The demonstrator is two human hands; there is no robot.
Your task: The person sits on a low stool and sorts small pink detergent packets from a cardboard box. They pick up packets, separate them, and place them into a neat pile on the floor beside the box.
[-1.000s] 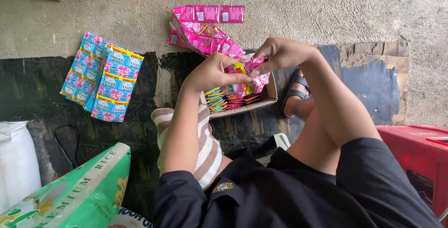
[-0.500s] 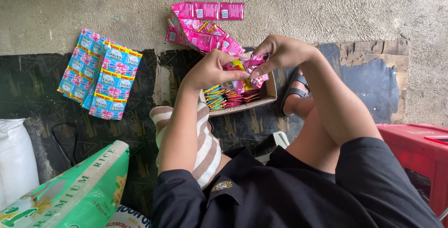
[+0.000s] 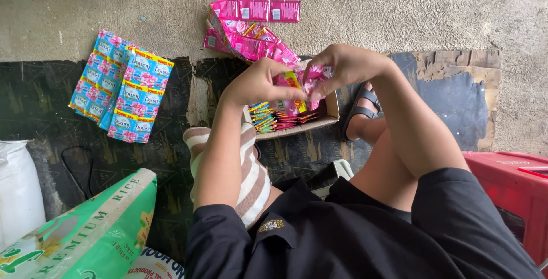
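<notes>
Both hands, left hand (image 3: 260,85) and right hand (image 3: 342,67), stay pinched shut on pink sachets (image 3: 302,85) above the box (image 3: 331,110).

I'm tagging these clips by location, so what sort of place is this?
Probably a small shop's stockroom floor: strips of blue sachets on bare concrete, a cardboard box of pink sachet strips, and a green rice sack.

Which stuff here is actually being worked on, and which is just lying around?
In hand: left hand, right hand, pink sachets, cardboard box.
Lying about: blue sachets, pink strips, green rice bag, red crate.
</notes>
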